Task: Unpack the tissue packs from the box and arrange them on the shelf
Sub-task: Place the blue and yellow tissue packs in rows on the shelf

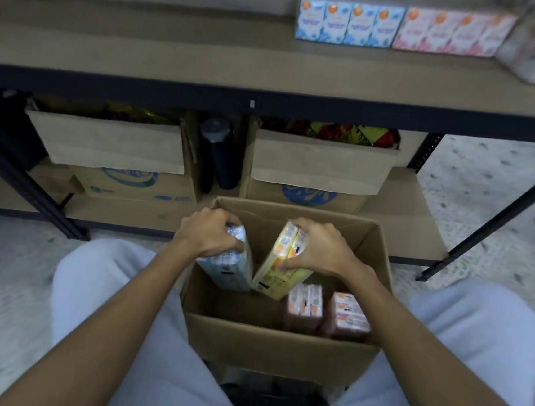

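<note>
**Left grip** point(210, 233): a bare hand, holding the upper end of a pale blue rectangular plastic-wrapped tissue pack point(232, 272). The fingers are curling over the pack's far side and the thumb is lying along its near side. The pack is sitting directly beneath the palm. It is tilting, with its top toward the left wall of the open brown cardboard box point(279, 343) and its lower end pointing down inside the box.

**Right grip** point(322, 249): also a bare hand, clasping the upper end of a yellow rectangular plastic-wrapped tissue pack point(281, 268), fingers over the top and thumb pressing on the near face. This pack is lying under and to the left of the palm, tilting the opposite way.

The lower ends of the two held packs are lying together near the middle of the box and appear to be touching.

Two pink plastic-wrapped tissue packs point(304, 306) are standing side by side inside the box at its near right corner, below the right forearm and apart from both grips.

The box is standing on the speckled pale floor point(486, 196) between the person's knees, in front of a dark metal-framed shelf with brown boards point(176, 52). On the upper board, toward the right, a row of pale blue packs point(349, 24) is standing upright against a row of pink packs point(449, 32). On the lower board, two open cardboard cartons point(119, 144) are flanking a dark cylindrical bottle point(220, 153).
</note>
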`<state>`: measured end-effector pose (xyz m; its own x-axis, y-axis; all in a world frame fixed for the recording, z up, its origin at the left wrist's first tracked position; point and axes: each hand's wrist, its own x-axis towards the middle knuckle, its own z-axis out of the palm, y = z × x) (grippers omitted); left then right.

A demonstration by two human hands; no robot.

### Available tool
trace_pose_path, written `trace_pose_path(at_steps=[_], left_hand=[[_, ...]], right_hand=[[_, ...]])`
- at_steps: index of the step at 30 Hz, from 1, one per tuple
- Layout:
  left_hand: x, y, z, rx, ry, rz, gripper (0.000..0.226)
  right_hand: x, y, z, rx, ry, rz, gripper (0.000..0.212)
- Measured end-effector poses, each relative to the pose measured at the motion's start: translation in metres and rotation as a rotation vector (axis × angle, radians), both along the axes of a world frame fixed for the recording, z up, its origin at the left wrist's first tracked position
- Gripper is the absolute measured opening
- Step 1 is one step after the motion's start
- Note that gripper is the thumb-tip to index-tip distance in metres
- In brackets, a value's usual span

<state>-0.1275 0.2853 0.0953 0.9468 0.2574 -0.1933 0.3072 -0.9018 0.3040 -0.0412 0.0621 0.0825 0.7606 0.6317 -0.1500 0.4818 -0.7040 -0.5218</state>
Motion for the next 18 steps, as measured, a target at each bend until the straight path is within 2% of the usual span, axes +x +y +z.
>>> trace_pose_path(at_steps=[7, 13, 18], left_hand=[[0.022, 0.003, 0.086, -0.011, -0.115, -0.029, 0.061], [0.038, -0.005, 0.183, 0.045, -0.224, -0.050, 0.049], [0.043, -0.007, 0.263, 0.026, -0.413, -0.028, 0.040]], right_hand=[[0.015, -0.012, 0.087, 0.125, -0.118, -0.012, 0.092], [0.026, -0.026, 0.171, 0.267, -0.239, -0.048, 0.081], [0.041, -0.048, 0.233, 0.433, -0.280, -0.109, 0.073]])
